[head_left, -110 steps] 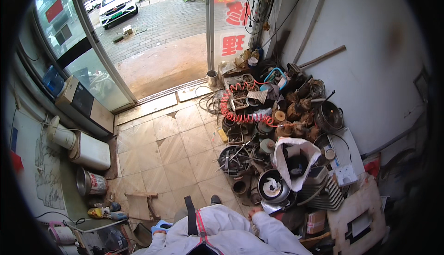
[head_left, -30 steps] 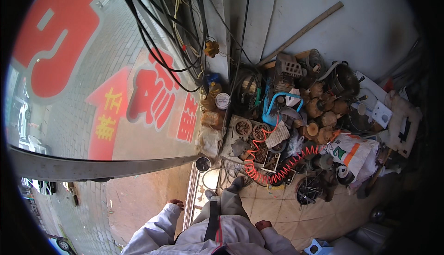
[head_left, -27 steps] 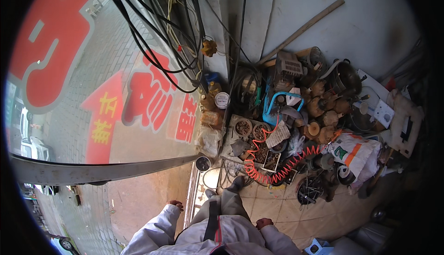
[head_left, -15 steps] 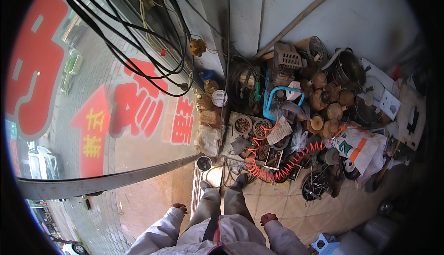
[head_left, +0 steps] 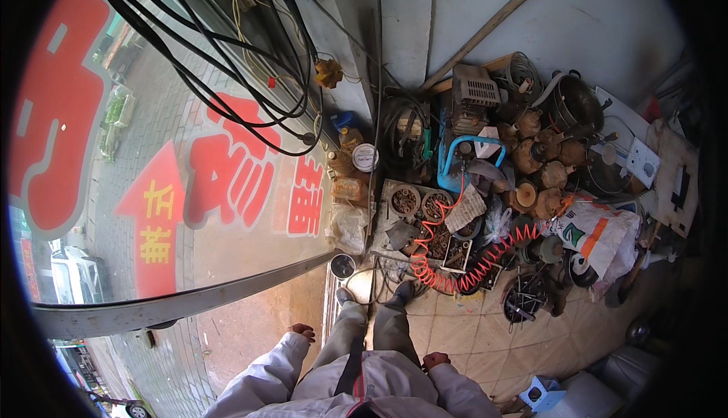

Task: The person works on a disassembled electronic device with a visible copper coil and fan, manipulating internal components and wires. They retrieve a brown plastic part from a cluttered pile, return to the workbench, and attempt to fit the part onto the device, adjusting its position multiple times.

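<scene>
Near the lower edge of the frame, my right hand [head_left: 435, 360] hung with fingers curled (how tightly, I couldn't tell) and my left hand [head_left: 303, 332] loosely open. Beyond, below centre, stood a round can [head_left: 343, 267]; a red coiled hose [head_left: 440, 283] lay right of it; upper right, a wooden pole [head_left: 491, 28] leaned.

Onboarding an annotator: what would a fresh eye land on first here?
Probably the coiled bright-red hose, looping across the dark heap of parts right of the feet. Next, the large red arrow with yellow characters on the glass at left, and the bright-blue tubular handle among the parts.
</scene>
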Action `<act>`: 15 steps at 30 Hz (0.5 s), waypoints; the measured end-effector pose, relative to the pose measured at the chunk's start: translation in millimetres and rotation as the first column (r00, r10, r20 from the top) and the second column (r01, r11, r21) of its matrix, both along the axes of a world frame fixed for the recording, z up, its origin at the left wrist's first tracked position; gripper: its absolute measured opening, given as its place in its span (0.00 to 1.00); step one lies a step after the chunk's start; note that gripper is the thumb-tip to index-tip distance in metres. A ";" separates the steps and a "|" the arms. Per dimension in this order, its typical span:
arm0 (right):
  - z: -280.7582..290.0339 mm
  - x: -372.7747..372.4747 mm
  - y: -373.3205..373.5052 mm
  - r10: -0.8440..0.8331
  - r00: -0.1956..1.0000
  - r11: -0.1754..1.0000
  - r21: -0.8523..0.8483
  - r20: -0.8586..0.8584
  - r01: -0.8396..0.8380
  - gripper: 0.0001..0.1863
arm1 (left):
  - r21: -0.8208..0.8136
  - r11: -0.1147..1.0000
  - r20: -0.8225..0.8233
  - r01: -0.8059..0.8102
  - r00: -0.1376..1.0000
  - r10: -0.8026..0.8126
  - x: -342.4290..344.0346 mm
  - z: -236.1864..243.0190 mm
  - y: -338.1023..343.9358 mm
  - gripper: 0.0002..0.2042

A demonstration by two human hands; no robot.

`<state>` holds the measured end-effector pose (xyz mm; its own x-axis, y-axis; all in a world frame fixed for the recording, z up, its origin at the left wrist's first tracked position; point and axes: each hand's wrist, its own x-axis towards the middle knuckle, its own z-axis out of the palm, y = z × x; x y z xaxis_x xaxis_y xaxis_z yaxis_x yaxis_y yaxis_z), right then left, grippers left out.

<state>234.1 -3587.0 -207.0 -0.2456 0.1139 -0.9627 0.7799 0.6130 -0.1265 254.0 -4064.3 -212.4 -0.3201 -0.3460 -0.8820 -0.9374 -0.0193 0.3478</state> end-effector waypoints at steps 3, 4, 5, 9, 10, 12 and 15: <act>-12.3 11.4 0.3 -0.052 0.999 0.999 0.013 -0.017 0.052 0.15 | 0.053 0.999 0.023 0.002 1.000 -0.003 12.6 -3.8 -8.7 0.11; -16.7 16.1 0.7 -0.080 0.996 0.997 0.019 -0.027 0.081 0.15 | 0.057 0.998 0.025 -0.012 1.000 0.011 17.8 -5.8 -10.7 0.11; -21.6 19.8 -0.5 -0.029 0.999 0.999 0.022 -0.046 0.030 0.15 | 0.060 0.998 0.028 -0.025 0.999 0.024 22.9 -8.0 -12.7 0.11; -33.4 25.4 -1.3 0.126 0.990 0.992 0.015 -0.057 -0.126 0.16 | 0.060 0.997 0.052 -0.050 0.998 0.047 42.1 -18.2 -15.8 0.11; -34.1 24.1 -1.0 0.119 0.993 0.993 0.019 -0.020 -0.118 0.16 | 0.058 0.997 0.035 -0.044 0.999 0.042 46.8 -20.2 -16.0 0.11; -32.5 21.2 -1.6 0.135 0.990 0.991 0.009 -0.039 -0.135 0.17 | 0.049 0.998 0.050 -0.047 0.998 0.044 55.1 -23.4 -16.6 0.11; -23.1 20.8 -3.0 0.125 0.992 0.992 0.024 -0.033 -0.124 0.17 | 0.047 0.997 0.060 -0.064 0.996 0.062 62.8 -25.3 -16.9 0.11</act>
<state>254.8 -3590.0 -230.1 -0.2917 0.1014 -0.9511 0.6927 0.7081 -0.1370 316.9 -4081.2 -237.7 -0.2463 -0.3202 -0.9148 -0.9525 -0.0944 0.2895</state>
